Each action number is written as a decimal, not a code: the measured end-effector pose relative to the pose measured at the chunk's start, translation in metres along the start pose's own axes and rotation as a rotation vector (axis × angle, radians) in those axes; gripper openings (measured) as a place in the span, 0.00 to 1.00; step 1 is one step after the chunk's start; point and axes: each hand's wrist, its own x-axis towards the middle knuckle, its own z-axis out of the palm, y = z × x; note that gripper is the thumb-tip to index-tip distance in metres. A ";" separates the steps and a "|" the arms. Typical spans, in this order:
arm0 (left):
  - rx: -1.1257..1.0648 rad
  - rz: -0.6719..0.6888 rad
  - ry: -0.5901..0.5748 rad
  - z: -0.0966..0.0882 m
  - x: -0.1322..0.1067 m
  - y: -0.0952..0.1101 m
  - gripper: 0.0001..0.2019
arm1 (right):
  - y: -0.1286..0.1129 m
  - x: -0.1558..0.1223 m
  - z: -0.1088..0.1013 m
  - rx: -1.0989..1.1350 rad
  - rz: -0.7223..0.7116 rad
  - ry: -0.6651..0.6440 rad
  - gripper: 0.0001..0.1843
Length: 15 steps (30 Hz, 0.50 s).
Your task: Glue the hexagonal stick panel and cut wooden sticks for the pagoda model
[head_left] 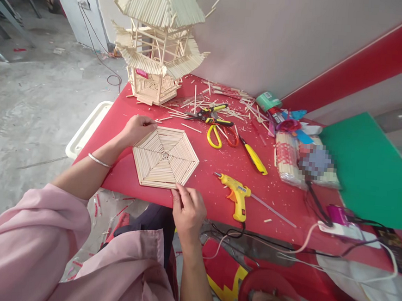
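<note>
A flat hexagonal panel of thin wooden sticks (151, 161), laid in rings around a small centre hole, is in front of me on the red tabletop. My left hand (138, 129) has its fingers closed at the panel's upper left corner. At the near edge, my right hand (188, 207) pinches the rim between thumb and fingers. Behind the panel rises a stick-built pagoda model (157, 45) with tiered roofs. To the right lies a yellow glue gun (236, 195) with a clear glue stick in its back.
Black-and-yellow pliers (214, 114), scissors (215, 137) and a yellow utility knife (256, 159) lie beyond the panel among loose sticks. Packs of sticks (287, 162), a green board (369, 173) and a power strip (347, 232) are at the right. Cables hang along the front edge.
</note>
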 end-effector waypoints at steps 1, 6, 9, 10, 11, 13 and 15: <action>0.071 0.021 0.012 0.000 -0.001 0.001 0.12 | 0.000 0.000 0.000 0.002 0.002 -0.004 0.10; 0.324 0.148 0.074 -0.001 -0.005 0.000 0.12 | 0.000 0.000 0.000 0.005 0.014 -0.028 0.10; 0.364 0.195 0.065 -0.001 -0.004 -0.004 0.13 | 0.000 0.001 0.002 0.007 0.010 -0.016 0.10; 0.377 0.200 0.060 -0.001 -0.003 -0.006 0.13 | 0.000 0.001 0.002 0.000 0.007 -0.011 0.11; 0.391 0.201 0.050 -0.001 -0.002 -0.007 0.13 | 0.000 0.001 0.003 -0.008 0.003 -0.007 0.11; 0.412 0.209 0.051 -0.001 0.000 -0.008 0.14 | -0.001 0.002 0.005 -0.020 0.004 -0.002 0.12; 0.420 0.222 0.055 -0.002 0.001 -0.008 0.15 | -0.001 0.003 0.006 -0.014 0.009 0.009 0.12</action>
